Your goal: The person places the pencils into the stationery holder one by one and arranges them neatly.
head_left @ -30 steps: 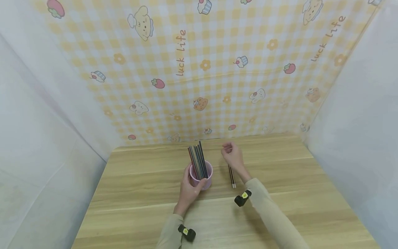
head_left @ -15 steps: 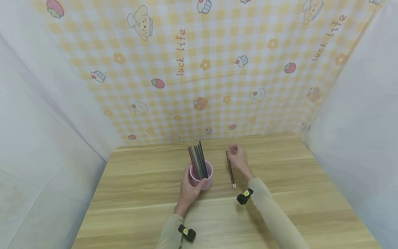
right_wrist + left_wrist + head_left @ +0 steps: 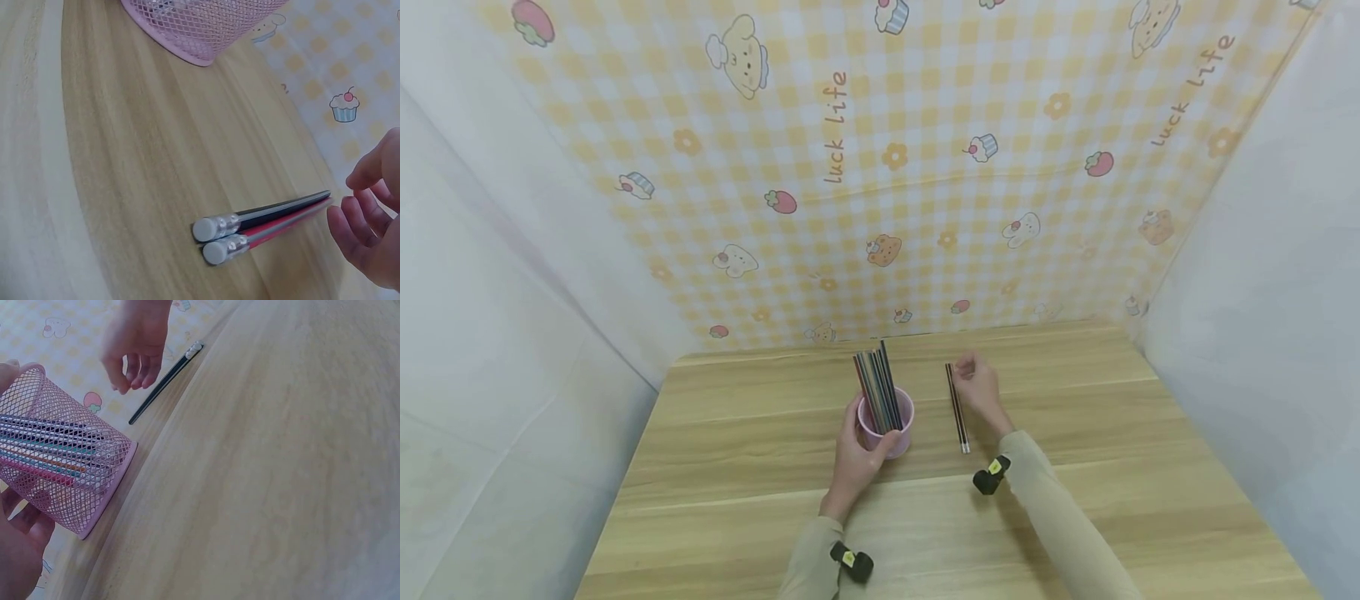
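My left hand [image 3: 856,460] grips a pink mesh pencil cup [image 3: 901,443], fingers round its far side and thumb at the near rim. Several pencils [image 3: 877,390] in dark, red, blue and tan tones lean leftward inside it. To the right of the cup, two pencils lie side by side on the table: a black pencil [image 3: 275,214] and a red pencil [image 3: 275,229], both with white erasers toward me. My right hand [image 3: 979,387] hovers beside their far ends, its fingers loosely bent and nothing between them in the right wrist view.
The wooden table [image 3: 737,467] meets a yellow checked cloth [image 3: 925,208] with cartoon prints at its back edge. White sheets [image 3: 512,333] hang on both sides. Each sleeve carries a black wrist camera [image 3: 852,563].
My right hand has moved right and slightly nearer, uncovering the far ends of the two lying pencils. The left hand and the cup have stayed put.
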`<state>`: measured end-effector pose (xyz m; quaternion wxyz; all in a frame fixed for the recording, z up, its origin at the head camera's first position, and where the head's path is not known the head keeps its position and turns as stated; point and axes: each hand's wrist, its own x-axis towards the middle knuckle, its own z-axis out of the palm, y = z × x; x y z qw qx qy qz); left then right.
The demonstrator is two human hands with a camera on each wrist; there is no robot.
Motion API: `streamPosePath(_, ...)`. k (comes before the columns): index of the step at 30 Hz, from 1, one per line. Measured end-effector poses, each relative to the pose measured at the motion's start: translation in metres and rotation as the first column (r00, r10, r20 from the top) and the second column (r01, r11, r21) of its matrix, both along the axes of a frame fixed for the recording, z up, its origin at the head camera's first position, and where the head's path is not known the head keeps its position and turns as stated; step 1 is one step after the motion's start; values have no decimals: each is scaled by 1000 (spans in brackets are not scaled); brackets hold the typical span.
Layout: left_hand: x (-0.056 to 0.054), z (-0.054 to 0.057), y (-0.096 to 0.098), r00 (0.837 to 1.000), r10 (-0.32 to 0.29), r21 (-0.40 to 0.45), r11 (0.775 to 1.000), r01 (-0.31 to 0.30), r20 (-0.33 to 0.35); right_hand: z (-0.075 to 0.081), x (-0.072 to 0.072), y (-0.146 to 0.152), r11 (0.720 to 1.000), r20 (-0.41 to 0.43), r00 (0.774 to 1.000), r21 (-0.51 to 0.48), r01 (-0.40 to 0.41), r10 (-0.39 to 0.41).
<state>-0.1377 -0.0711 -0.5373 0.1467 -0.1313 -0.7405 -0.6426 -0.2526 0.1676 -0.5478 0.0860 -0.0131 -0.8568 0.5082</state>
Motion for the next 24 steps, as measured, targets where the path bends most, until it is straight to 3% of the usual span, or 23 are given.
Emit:
streamPosePath(10, -1, -2, 1, 1000, -3, 18, 1000, 3, 1, -9, 2, 1, 999, 87, 996, 36, -16, 13)
streamPosePath(16, -1, -1, 1, 1000, -16, 41, 999, 15, 6, -12, 3, 2, 993, 94, 996, 121, -14, 3)
streamPosePath(24, -1, 0, 1, 1000, -13, 35, 999, 13, 13, -1, 8, 1, 981, 197, 980, 192, -34, -4)
